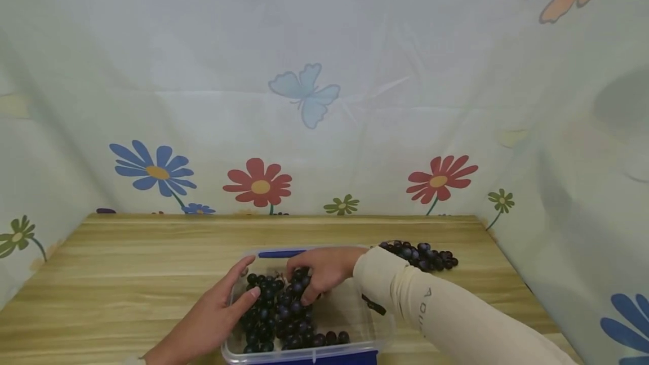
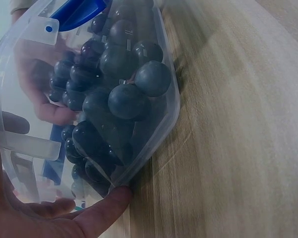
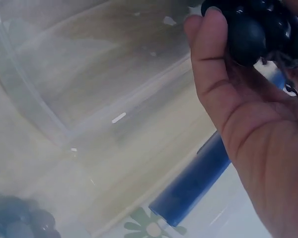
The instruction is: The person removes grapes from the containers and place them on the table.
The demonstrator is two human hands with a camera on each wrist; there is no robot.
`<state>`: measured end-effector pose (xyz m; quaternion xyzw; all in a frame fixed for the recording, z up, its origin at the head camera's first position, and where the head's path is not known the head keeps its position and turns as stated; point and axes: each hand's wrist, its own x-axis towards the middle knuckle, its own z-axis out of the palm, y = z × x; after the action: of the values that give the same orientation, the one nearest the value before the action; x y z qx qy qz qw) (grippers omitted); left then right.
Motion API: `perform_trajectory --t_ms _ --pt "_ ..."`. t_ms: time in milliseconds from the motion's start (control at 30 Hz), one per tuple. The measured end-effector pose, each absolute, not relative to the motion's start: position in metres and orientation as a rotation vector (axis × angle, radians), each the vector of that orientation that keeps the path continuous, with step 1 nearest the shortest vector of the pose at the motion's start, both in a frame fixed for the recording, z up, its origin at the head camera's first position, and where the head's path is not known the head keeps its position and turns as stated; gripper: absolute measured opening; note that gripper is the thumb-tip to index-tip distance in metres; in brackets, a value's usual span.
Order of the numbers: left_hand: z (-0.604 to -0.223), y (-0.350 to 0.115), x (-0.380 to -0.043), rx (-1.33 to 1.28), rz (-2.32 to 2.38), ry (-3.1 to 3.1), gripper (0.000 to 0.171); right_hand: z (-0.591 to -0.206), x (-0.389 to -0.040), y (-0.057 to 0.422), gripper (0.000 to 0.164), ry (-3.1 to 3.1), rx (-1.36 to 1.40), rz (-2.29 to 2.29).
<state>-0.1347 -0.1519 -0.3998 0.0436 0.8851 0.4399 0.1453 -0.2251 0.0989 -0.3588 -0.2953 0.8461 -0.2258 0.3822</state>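
A clear plastic container [image 1: 377,325] with blue clips stands on the table, with dark grapes [image 1: 261,317] filling its left part. My right hand [image 1: 327,272] reaches in over it and grips the upper end of a grape bunch [image 1: 299,283] between thumb and fingers. In the right wrist view, that thumb [image 3: 213,64] presses against the grapes, near a thin stem. At the container's left side, my left hand [image 1: 210,311] holds the wall, thumb over the rim. The left wrist view shows a fingertip [image 2: 119,196] against the outside, by the lower edge.
Another bunch of dark grapes [image 1: 426,256] lies on the table behind the container to the right, partly hidden by my right sleeve [image 1: 446,303]. The wood-grain table [image 1: 152,258] ends at a pale curtain [image 1: 355,145] printed with flowers and butterflies.
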Motion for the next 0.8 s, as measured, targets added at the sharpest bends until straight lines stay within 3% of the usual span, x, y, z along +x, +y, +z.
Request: perform_trajectory --t_ms 233,800 --pt "-0.400 -0.152 -0.135 0.123 1.255 2.569 0.071 -0.361 -0.222 0.100 0.033 2.096 -0.786 -0.734" --pt "-0.400 -0.151 -0.135 0.101 1.244 2.563 0.073 -0.346 -0.219 0.108 0.035 2.203 -1.087 -0.648"
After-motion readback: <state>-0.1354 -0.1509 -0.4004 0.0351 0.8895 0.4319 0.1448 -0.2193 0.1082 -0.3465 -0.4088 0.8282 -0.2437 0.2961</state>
